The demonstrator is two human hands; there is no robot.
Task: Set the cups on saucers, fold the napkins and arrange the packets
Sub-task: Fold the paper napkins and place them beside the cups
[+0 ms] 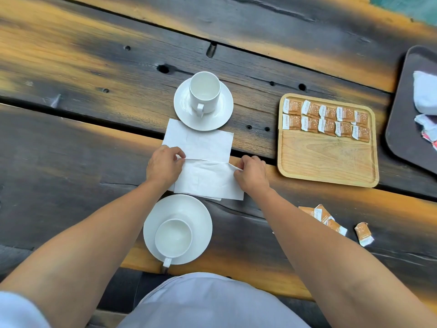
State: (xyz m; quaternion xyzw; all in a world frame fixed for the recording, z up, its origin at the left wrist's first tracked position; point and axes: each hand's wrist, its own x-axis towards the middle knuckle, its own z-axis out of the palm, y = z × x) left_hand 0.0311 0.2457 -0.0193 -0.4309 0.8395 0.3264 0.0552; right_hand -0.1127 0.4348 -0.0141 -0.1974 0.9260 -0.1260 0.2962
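Observation:
A white napkin (203, 159) lies on the wooden table between two cup sets, its near half raised along a crease. My left hand (163, 165) pinches the crease's left end and my right hand (251, 172) pinches its right end. Beyond the napkin, a white cup (204, 92) stands on a saucer (222, 114). Close to me, a second cup (173, 237) sits on its saucer (198, 209). Several orange packets (326, 119) lie in two rows on a wooden tray (326, 159). More loose packets (335, 223) are scattered on the table by my right forearm.
A dark tray (402, 110) at the right edge holds white crumpled napkins (425, 95) and wrappers. The near half of the wooden tray is bare. The table has gaps between its planks and a near edge just below the close saucer.

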